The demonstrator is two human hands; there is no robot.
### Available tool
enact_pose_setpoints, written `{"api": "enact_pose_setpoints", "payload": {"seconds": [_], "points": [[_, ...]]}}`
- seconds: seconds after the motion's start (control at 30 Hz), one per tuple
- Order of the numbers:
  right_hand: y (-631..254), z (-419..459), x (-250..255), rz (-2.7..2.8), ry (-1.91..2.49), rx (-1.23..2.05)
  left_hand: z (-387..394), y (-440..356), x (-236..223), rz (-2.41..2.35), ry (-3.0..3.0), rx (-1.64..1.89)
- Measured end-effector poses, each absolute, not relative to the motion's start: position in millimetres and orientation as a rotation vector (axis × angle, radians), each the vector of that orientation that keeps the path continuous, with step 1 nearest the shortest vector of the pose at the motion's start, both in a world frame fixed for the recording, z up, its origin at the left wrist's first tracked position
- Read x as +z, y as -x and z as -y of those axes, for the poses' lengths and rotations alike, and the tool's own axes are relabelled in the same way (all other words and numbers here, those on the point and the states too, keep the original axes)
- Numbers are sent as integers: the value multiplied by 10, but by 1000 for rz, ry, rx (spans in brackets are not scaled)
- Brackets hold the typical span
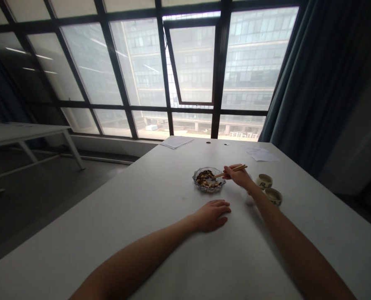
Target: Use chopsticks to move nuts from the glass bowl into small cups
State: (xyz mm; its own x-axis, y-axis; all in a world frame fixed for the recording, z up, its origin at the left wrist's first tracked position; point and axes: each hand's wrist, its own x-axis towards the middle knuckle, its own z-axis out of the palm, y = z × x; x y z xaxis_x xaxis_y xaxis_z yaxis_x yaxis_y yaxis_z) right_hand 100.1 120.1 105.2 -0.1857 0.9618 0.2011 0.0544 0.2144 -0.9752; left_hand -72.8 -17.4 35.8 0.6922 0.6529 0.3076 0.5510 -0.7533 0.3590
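Note:
A pair of wooden chopsticks (240, 168) is held in my right hand (237, 176), their tips reaching into a clear glass dish (195, 180) with a scalloped rim. Small brown and pale pieces (205, 179), nuts or seeds by their look, lie heaped in the dish. Whether the chopstick tips grip a piece is too small to tell. My left hand (212, 215) rests palm down on the table in front of the dish, fingers stretched out and holding nothing. Close to my right forearm stand two cream cups with dark markings, a farther cup (264, 181) and a nearer cup (273, 196).
The white table (135, 208) runs toward a wall of windows. Papers (176, 142) lie at its far left corner and another sheet (262, 153) at the far right. A small dark round object (208, 142) sits near the far edge. Another table (26, 131) stands at left.

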Motion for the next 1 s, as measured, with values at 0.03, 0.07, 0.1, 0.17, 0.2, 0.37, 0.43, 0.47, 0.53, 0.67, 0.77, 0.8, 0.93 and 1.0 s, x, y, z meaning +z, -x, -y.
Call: {"api": "enact_pose_setpoints", "payload": {"seconds": [0.03, 0.07, 0.1, 0.17, 0.2, 0.37, 0.43, 0.47, 0.53, 0.67, 0.77, 0.8, 0.93, 1.0], "points": [[-1019, -1205, 1057, 1515, 1017, 1146, 177, 729, 360, -969, -2663, 619], [-1032, -1205, 1056, 1538, 1020, 1147, 180, 731, 362, -974, -2661, 618], [-1039, -1203, 1053, 1555, 1023, 1145, 182, 733, 364, -978, -2659, 618], [-1039, -1197, 1037, 1573, 1024, 1146, 185, 736, 369, -982, -2657, 615], [-1034, -1195, 1027, 1577, 1024, 1149, 185, 737, 371, -979, -2658, 615], [-1000, -1204, 986, 1524, 1025, 1163, 183, 738, 374, -957, -2660, 625], [-984, -1205, 974, 1491, 1036, 1156, 179, 737, 368, -958, -2657, 626], [-975, -1203, 967, 1480, 1039, 1145, 177, 737, 363, -959, -2656, 626], [-952, -1196, 950, 1462, 1044, 1116, 174, 737, 354, -962, -2656, 628], [-908, -1184, 914, 1391, 1066, 1085, 173, 734, 349, -966, -2655, 633], [-891, -1176, 912, 1325, 1079, 1096, 173, 731, 356, -960, -2659, 634], [-891, -1172, 919, 1312, 1084, 1101, 173, 730, 358, -957, -2661, 634], [-912, -1158, 985, 1292, 1089, 1125, 170, 732, 361, -953, -2665, 633], [-930, -1159, 1021, 1289, 1070, 1119, 168, 733, 360, -950, -2667, 631]]}}
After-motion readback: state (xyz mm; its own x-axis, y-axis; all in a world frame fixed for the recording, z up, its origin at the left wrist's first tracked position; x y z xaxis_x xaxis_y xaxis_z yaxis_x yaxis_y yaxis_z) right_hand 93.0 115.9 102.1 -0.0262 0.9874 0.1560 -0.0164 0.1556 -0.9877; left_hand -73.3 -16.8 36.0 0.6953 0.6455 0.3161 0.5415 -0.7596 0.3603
